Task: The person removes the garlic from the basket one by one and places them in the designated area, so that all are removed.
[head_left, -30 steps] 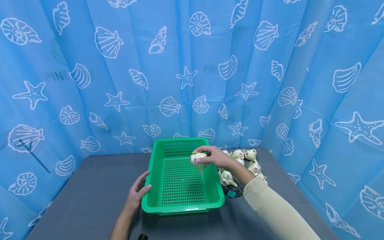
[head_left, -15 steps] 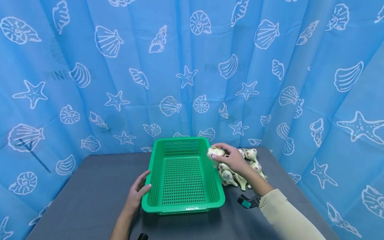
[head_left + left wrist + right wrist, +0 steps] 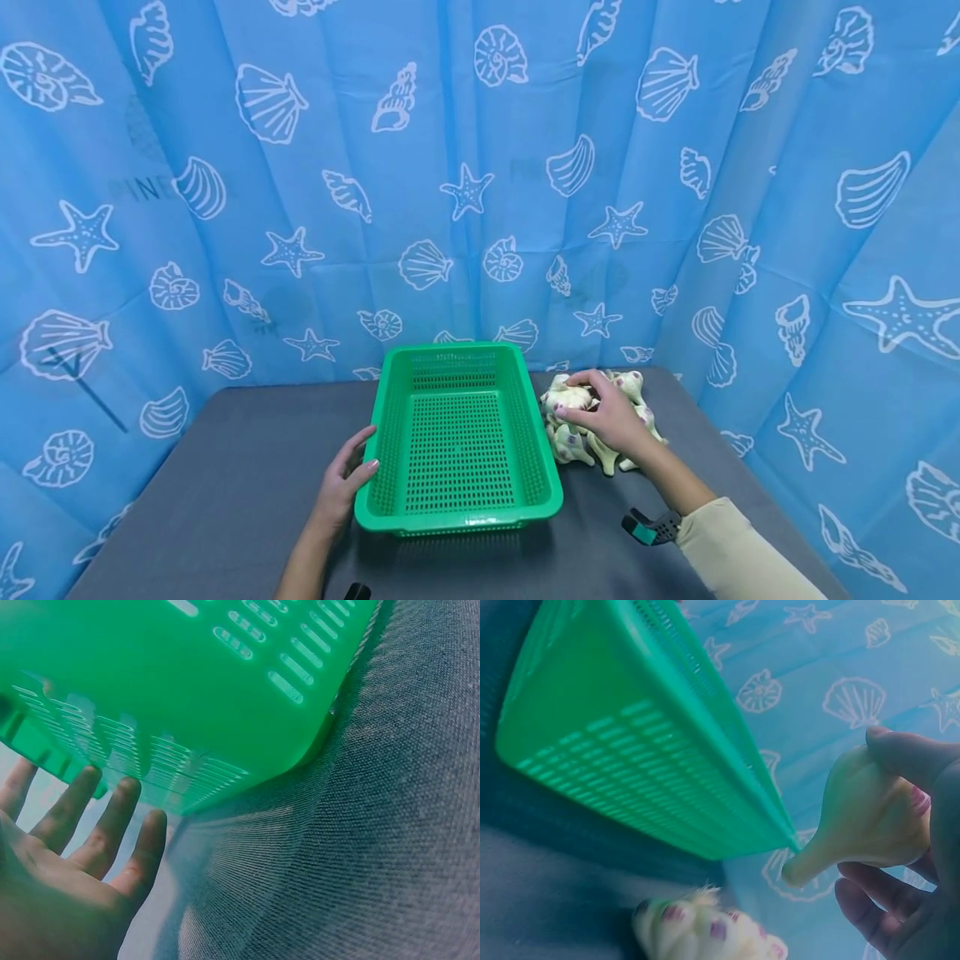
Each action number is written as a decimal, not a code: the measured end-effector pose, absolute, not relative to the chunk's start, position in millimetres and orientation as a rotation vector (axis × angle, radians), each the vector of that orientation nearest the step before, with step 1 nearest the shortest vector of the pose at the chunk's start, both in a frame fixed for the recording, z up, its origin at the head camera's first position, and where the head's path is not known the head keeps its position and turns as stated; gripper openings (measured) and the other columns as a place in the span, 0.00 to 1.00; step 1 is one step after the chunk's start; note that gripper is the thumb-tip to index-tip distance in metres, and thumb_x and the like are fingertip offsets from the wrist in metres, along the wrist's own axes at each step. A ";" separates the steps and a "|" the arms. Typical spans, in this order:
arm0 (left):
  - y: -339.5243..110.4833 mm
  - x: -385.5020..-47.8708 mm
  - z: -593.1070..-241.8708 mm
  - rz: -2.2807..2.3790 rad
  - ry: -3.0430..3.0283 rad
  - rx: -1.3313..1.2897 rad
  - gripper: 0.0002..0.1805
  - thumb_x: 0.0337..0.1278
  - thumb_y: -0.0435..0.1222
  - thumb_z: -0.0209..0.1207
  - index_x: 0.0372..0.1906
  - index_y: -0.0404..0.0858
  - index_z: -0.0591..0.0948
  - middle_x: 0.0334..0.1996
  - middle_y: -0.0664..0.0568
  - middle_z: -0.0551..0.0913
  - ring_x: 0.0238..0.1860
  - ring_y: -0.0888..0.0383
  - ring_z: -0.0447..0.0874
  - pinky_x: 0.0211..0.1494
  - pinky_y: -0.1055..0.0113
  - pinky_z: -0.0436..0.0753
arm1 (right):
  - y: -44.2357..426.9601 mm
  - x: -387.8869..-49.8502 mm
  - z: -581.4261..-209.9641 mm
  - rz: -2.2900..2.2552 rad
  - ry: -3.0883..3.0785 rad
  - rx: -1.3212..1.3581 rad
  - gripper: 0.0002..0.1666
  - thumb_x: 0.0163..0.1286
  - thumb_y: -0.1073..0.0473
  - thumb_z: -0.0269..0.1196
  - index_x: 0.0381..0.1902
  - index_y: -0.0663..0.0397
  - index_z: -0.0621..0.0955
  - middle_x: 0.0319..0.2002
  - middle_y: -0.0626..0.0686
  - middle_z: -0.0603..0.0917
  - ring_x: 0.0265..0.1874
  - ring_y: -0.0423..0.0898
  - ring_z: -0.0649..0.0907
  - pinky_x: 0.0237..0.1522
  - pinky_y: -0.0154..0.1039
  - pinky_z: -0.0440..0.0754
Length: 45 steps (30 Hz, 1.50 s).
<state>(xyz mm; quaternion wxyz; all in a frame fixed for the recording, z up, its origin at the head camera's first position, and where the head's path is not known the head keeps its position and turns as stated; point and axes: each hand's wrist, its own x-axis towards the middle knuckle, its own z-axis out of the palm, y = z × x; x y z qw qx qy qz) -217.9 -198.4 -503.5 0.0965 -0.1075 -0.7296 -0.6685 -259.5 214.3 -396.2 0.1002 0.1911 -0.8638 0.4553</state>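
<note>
My right hand [image 3: 611, 417] pinches a garlic bulb [image 3: 566, 398] between thumb and fingers, over the left part of a garlic pile. Up close in the right wrist view, the held garlic bulb [image 3: 874, 810] is pale with a purplish patch, its stem pointing down and left. A green perforated plastic basket [image 3: 551, 492] stands on the table in the middle of the head view, its slotted floor showing. Along its left rim lies my left hand [image 3: 339, 483]. In the left wrist view that hand's fingers [image 3: 109, 832] extend loosely against the basket's outer side.
Several garlic bulbs [image 3: 573, 446] are heaped to the right of the basket. A grey cloth [image 3: 247, 475] covers the table. Behind it and at the sides hangs a blue curtain [image 3: 465, 125] with white shell prints. A dark wrist strap [image 3: 652, 527] shows by the right forearm.
Carrying the garlic bulb, my right hand has moved from over the basket, across its right rim, to the garlic pile on the right. My left hand and the basket look unmoved.
</note>
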 end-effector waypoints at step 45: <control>-200.7 -220.3 -506.6 -1.991 -2.138 -0.395 0.29 0.67 0.29 0.52 0.72 0.36 0.63 0.64 0.33 0.68 0.56 0.63 0.73 0.52 0.66 0.75 | 222.2 -223.5 -486.3 0.933 -2.723 0.506 0.27 0.50 0.58 0.77 0.48 0.56 0.81 0.47 0.54 0.80 0.52 0.56 0.77 0.51 0.54 0.74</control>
